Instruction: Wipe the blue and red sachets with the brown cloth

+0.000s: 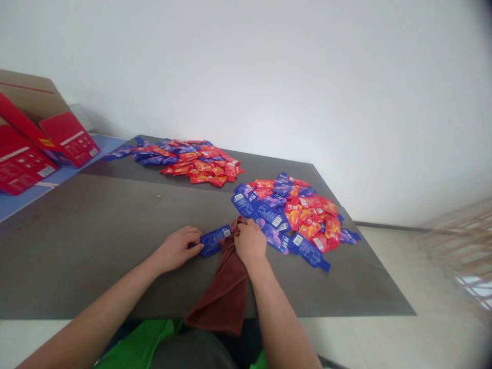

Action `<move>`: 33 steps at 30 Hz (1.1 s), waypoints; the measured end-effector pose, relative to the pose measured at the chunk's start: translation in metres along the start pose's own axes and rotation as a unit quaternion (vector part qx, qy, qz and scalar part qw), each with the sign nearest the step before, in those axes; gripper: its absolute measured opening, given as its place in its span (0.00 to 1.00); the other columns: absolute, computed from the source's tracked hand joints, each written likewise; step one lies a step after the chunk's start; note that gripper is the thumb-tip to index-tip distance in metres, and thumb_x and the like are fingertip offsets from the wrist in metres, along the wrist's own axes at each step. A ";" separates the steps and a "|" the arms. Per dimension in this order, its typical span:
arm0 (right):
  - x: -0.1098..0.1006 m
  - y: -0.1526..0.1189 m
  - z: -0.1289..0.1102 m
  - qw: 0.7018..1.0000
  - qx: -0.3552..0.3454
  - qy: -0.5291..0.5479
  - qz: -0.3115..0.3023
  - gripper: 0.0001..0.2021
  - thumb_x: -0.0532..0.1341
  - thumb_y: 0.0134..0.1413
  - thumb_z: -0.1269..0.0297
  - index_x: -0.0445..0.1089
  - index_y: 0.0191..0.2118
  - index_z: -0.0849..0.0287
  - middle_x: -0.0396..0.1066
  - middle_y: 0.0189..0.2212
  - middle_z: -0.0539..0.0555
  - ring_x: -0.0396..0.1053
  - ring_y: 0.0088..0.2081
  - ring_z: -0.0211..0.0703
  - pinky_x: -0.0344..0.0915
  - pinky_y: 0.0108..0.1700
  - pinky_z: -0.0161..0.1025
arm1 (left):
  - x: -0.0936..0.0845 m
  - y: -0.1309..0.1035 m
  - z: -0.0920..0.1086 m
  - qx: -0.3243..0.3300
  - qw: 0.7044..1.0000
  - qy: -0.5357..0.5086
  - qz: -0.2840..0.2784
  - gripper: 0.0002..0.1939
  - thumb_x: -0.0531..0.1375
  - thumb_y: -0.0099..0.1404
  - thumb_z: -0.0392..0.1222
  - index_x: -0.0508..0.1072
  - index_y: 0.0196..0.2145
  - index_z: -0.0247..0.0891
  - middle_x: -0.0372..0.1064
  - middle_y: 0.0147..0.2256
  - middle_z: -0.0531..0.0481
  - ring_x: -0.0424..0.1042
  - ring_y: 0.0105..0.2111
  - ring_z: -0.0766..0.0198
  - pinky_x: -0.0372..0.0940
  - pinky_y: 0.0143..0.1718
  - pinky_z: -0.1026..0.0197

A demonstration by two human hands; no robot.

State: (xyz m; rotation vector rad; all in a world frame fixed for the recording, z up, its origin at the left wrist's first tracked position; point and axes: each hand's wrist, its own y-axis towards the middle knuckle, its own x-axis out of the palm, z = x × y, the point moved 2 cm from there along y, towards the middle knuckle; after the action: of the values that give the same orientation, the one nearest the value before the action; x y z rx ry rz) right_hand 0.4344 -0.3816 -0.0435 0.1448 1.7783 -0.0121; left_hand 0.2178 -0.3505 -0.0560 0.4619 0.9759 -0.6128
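Observation:
A blue printed pouch (213, 242) lies flat on the grey table, its white barcode label near the right end. My left hand (180, 249) grips the left end of this pouch, thumb and fingers closed on it. In my right hand (249, 240) a brown cloth (226, 292) is bunched up, pressed at the pouch's right end. The rest of the cloth trails down over the table's front edge. Just beyond my right hand spreads a loose pile of red and blue pouches (294, 210), with one blue pouch (309, 251) sticking out at its near side.
A second heap of red and blue pouches (196, 160) sits at the back of the grey table (96, 241). Open red cardboard boxes (69, 136) stand on a blue surface at the left. A white wall rises behind. Wooden slats (457, 236) appear at the right.

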 end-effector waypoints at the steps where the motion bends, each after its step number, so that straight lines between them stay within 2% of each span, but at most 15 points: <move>1: -0.004 0.001 0.001 1.000 0.005 -0.005 0.000 0.09 0.57 0.63 0.66 0.75 0.40 0.55 0.68 0.45 0.57 0.65 0.44 0.45 0.63 0.40 0.37 | 0.000 0.000 0.000 -0.002 1.000 -0.001 0.001 0.13 0.55 0.69 0.44 0.69 0.27 0.39 0.70 0.34 0.49 0.68 0.39 0.59 0.62 0.43 0.58; 4: -0.011 -0.010 -0.017 0.998 -0.062 0.004 0.024 0.08 0.57 0.63 0.67 0.74 0.40 0.54 0.67 0.45 0.56 0.64 0.46 0.45 0.63 0.41 0.37 | -0.001 -0.001 0.000 -0.001 1.000 -0.006 -0.002 0.14 0.55 0.69 0.45 0.69 0.27 0.39 0.70 0.34 0.49 0.68 0.39 0.58 0.63 0.43 0.58; 8: -0.003 -0.031 -0.046 0.980 -0.193 0.037 0.025 0.08 0.57 0.65 0.64 0.74 0.41 0.51 0.67 0.45 0.53 0.63 0.46 0.45 0.64 0.42 0.36 | 0.000 -0.001 0.002 0.019 1.000 -0.020 -0.004 0.12 0.54 0.69 0.44 0.73 0.30 0.40 0.71 0.36 0.49 0.69 0.42 0.58 0.63 0.46 0.58; 10: 0.003 -0.028 -0.041 0.984 -0.174 0.033 0.007 0.07 0.57 0.64 0.63 0.74 0.40 0.51 0.67 0.45 0.54 0.63 0.46 0.44 0.64 0.41 0.36 | 0.000 0.000 0.002 0.016 1.000 -0.018 -0.005 0.12 0.54 0.69 0.43 0.72 0.29 0.40 0.71 0.35 0.49 0.69 0.41 0.58 0.63 0.45 0.58; 13: 0.005 -0.009 -0.014 0.998 -0.068 0.008 -0.008 0.08 0.58 0.63 0.65 0.74 0.41 0.53 0.66 0.46 0.55 0.64 0.46 0.44 0.63 0.42 0.37 | 0.000 0.001 0.001 0.008 1.000 -0.016 -0.005 0.14 0.54 0.70 0.44 0.69 0.26 0.40 0.71 0.34 0.49 0.68 0.40 0.59 0.63 0.44 0.58; 16: -0.003 0.005 0.008 1.000 -0.009 -0.003 -0.016 0.09 0.57 0.64 0.64 0.75 0.43 0.54 0.67 0.45 0.56 0.66 0.45 0.44 0.63 0.41 0.37 | -0.001 0.001 0.001 0.007 1.000 -0.022 -0.002 0.13 0.55 0.69 0.45 0.69 0.27 0.39 0.71 0.34 0.49 0.68 0.39 0.59 0.63 0.44 0.58; 18: -0.011 0.004 0.011 1.000 0.010 -0.004 0.002 0.09 0.56 0.65 0.63 0.74 0.42 0.54 0.67 0.44 0.56 0.66 0.44 0.45 0.63 0.40 0.37 | -0.002 0.001 0.000 0.007 1.000 -0.022 -0.004 0.13 0.55 0.69 0.45 0.70 0.28 0.39 0.71 0.34 0.49 0.68 0.39 0.59 0.63 0.44 0.58; 20: -0.017 -0.004 0.003 0.999 0.001 -0.003 0.042 0.09 0.56 0.65 0.63 0.74 0.42 0.53 0.67 0.45 0.56 0.64 0.46 0.47 0.63 0.41 0.38 | -0.002 0.000 0.000 0.009 1.000 -0.019 -0.008 0.13 0.54 0.70 0.45 0.71 0.29 0.39 0.71 0.35 0.49 0.69 0.40 0.59 0.63 0.44 0.58; 22: -0.018 -0.012 -0.010 0.996 -0.067 0.004 0.065 0.08 0.57 0.64 0.63 0.74 0.43 0.52 0.66 0.47 0.56 0.63 0.48 0.47 0.63 0.43 0.39 | -0.002 0.001 0.000 0.012 1.000 -0.016 -0.009 0.14 0.54 0.71 0.45 0.71 0.29 0.39 0.71 0.36 0.49 0.69 0.41 0.59 0.63 0.45 0.58; 25: -0.012 -0.012 -0.022 0.984 -0.175 0.006 0.023 0.08 0.57 0.64 0.65 0.74 0.42 0.51 0.67 0.46 0.55 0.63 0.47 0.46 0.64 0.43 0.37 | -0.002 0.001 0.001 0.014 1.000 -0.016 -0.008 0.13 0.53 0.70 0.44 0.71 0.29 0.39 0.72 0.36 0.49 0.69 0.42 0.59 0.62 0.46 0.58; 26: -0.010 -0.007 -0.020 0.986 -0.167 -0.001 0.007 0.09 0.57 0.64 0.66 0.74 0.42 0.52 0.67 0.45 0.55 0.63 0.46 0.45 0.64 0.42 0.37 | -0.002 0.001 0.002 0.013 1.000 -0.017 -0.007 0.13 0.53 0.70 0.44 0.70 0.28 0.40 0.72 0.36 0.49 0.69 0.41 0.59 0.62 0.46 0.58; 28: -0.009 0.004 -0.010 0.995 -0.096 -0.021 -0.006 0.09 0.56 0.64 0.68 0.75 0.42 0.55 0.68 0.44 0.57 0.64 0.45 0.46 0.64 0.40 0.37 | -0.002 0.001 0.002 0.009 1.000 -0.021 -0.007 0.13 0.54 0.69 0.44 0.69 0.27 0.40 0.71 0.35 0.49 0.69 0.40 0.59 0.63 0.45 0.58; 30: -0.013 0.009 -0.001 0.999 -0.028 -0.030 0.008 0.09 0.56 0.63 0.68 0.74 0.41 0.56 0.68 0.45 0.58 0.65 0.45 0.47 0.63 0.39 0.38 | -0.002 0.000 0.002 0.003 1.000 -0.027 -0.005 0.13 0.55 0.68 0.44 0.67 0.26 0.39 0.71 0.34 0.50 0.69 0.39 0.59 0.63 0.44 0.58; 31: -0.015 0.007 0.002 0.999 -0.019 -0.023 0.020 0.08 0.56 0.63 0.68 0.74 0.40 0.56 0.68 0.45 0.58 0.65 0.45 0.47 0.63 0.40 0.38 | -0.003 0.000 0.002 0.000 1.000 -0.029 -0.005 0.13 0.55 0.68 0.44 0.67 0.25 0.39 0.70 0.34 0.49 0.69 0.39 0.59 0.63 0.44 0.58; 33: -0.017 -0.010 0.002 0.998 -0.054 0.023 0.034 0.07 0.57 0.62 0.68 0.73 0.38 0.55 0.68 0.44 0.55 0.65 0.45 0.44 0.63 0.42 0.37 | -0.003 -0.001 0.001 -0.004 0.999 -0.037 -0.004 0.13 0.55 0.68 0.43 0.67 0.25 0.39 0.70 0.35 0.49 0.69 0.39 0.59 0.63 0.44 0.59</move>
State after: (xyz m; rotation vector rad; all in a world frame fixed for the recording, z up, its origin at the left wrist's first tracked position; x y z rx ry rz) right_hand 0.4388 -0.3936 -0.0277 0.1285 1.8138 0.1372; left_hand 0.2166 -0.3506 -0.0532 0.4249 0.9113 -0.6288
